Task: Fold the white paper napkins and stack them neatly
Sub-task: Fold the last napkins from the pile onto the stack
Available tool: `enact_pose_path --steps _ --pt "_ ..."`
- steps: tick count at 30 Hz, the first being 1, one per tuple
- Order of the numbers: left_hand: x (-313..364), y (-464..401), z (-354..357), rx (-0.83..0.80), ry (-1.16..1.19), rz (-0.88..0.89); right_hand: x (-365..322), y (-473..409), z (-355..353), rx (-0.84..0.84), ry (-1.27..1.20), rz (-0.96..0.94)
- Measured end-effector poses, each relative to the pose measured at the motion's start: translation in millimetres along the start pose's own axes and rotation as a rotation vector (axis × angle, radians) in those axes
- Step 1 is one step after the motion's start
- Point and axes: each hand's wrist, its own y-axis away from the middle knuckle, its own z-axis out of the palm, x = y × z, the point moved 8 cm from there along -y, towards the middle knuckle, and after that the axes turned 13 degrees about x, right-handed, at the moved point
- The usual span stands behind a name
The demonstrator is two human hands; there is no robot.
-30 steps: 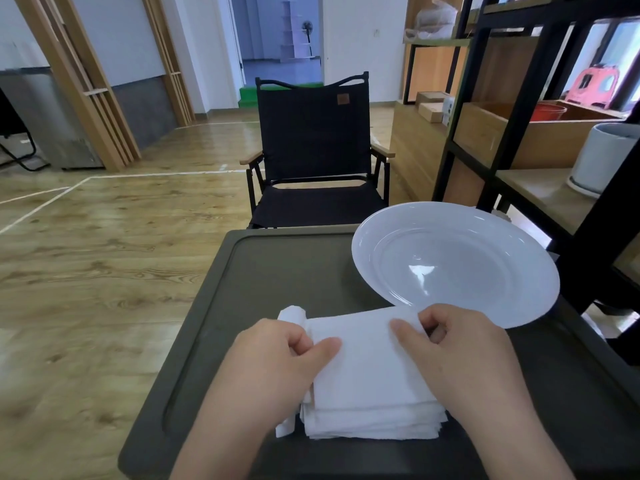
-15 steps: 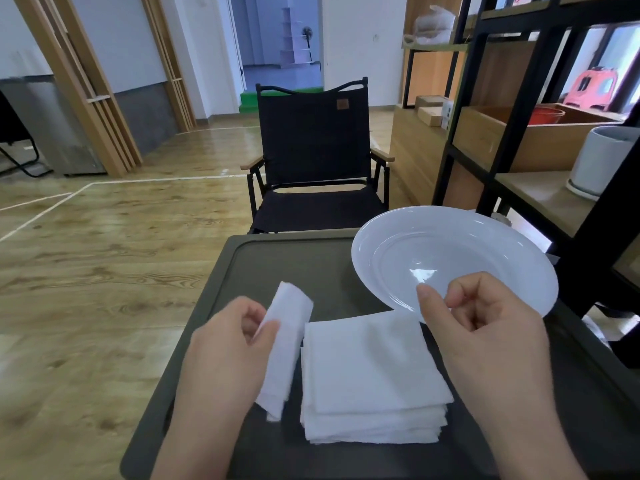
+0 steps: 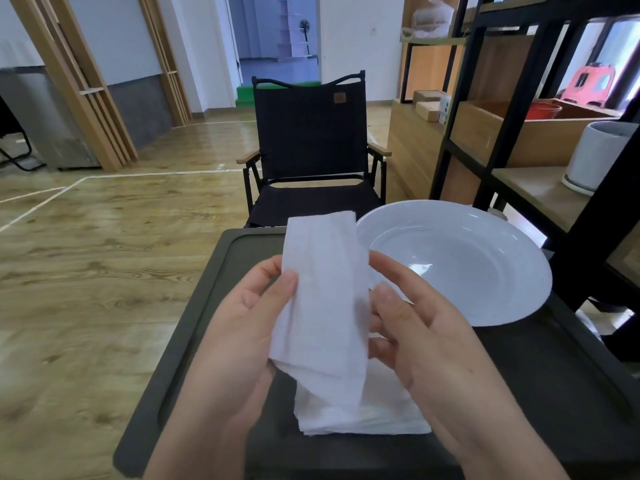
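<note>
A folded white napkin (image 3: 323, 299) is held upright above the dark table (image 3: 207, 306), between both hands. My left hand (image 3: 242, 327) pinches its left edge with thumb and fingers. My right hand (image 3: 426, 330) holds its right edge, thumb in front and fingers behind the paper. Below them a stack of white napkins (image 3: 360, 414) lies flat on the table, partly hidden by the held napkin and my right hand. A white plate (image 3: 485, 265) sits on the table's far right.
A black folding chair (image 3: 311, 150) stands just beyond the table's far edge. A black and wood shelf unit (image 3: 519, 140) with a white pot (image 3: 595, 157) rises close on the right. Wooden floor lies to the left.
My left hand has lifted the napkin from beside the stack up to the middle. My right hand, which held nothing, has come over and taken its right edge.
</note>
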Motion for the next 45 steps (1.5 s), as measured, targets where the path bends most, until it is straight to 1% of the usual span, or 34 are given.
enact_pose_path --steps 3,5,6,7,10,11,12,13,16,17,18,20,21,22,25,27,28,29,32,33,35,37,39,42,44,45 --pt "-3 0 1 -0.025 -0.086 -0.009 6 -1 1 -0.014 -0.096 0.087" --pt "-3 3 5 -0.040 -0.178 0.033 9 -1 2 -0.027 -0.098 0.114" --pt "-3 4 6 -0.023 -0.239 0.072 13 -1 1 -0.017 -0.100 0.131" --pt "-2 4 7 0.011 -0.310 0.136 15 -1 0 -0.001 -0.105 0.150" --pt "13 9 8 0.176 -0.503 0.446 15 -1 0 0.029 -0.196 0.167" --pt "19 12 9 0.216 -0.501 0.501 13 -1 -1 0.044 -0.246 0.170" --pt "22 16 11 0.217 -0.481 0.523 11 -1 -2 0.059 -0.290 0.173" --pt "23 20 15 0.173 -0.456 0.508 9 0 -3 0.067 -0.318 0.180" --pt "20 34 35 -0.087 -0.388 0.386 7 1 -3 0.058 -0.366 0.214" --pt "20 38 40 -0.142 -0.400 0.358 5 2 -2 0.039 -0.382 0.220" --pt "19 41 43 -0.158 -0.434 0.356 3 4 -1 0.019 -0.396 0.221" --pt "18 41 42 -0.094 -0.581 0.403 -1 6 3 -0.013 -0.409 0.208" --pt "18 40 39 -0.039 -0.622 0.412 -4 7 4 -0.021 -0.409 0.189" --pt "19 38 36 0.005 -0.609 0.405 -4 6 2 -0.010 -0.408 0.170" --pt "24 31 20 0.126 -0.422 0.323 -3 2 -11 0.067 -0.366 0.143" --pt "27 28 9 0.198 -0.288 0.271 -1 0 -22 0.102 -0.260 0.127" --pt "28 26 3 0.229 -0.218 0.235 -1 -1 -27 0.093 -0.187 0.110" --pt "29 25 -2 0.252 -0.154 0.198 -1 -1 -30 0.052 -0.111 0.090" --pt "31 26 -10 0.284 -0.054 0.099 -6 6 -25 -0.268 0.058 0.048" --pt "30 26 -10 0.272 -0.053 0.072 -7 9 -25 -0.340 0.067 0.058" --pt "28 28 -6 0.223 -0.061 0.036 -11 12 -29 -0.415 0.020 0.058" --pt "24 31 1 0.157 -0.089 -0.006 -15 15 -25 -0.436 -0.002 0.047" --pt "18 33 8 0.080 -0.143 -0.040 -14 16 -20 -0.399 0.006 0.051" --pt "9 30 13 0.015 -0.229 -0.053 -12 12 -18 -0.239 0.022 0.032" --pt "12 25 10 0.072 -0.272 0.034 -16 8 -21 -0.088 0.047 -0.030" --pt "18 23 9 0.099 -0.295 0.135 -18 6 -25 -0.018 0.050 -0.057"
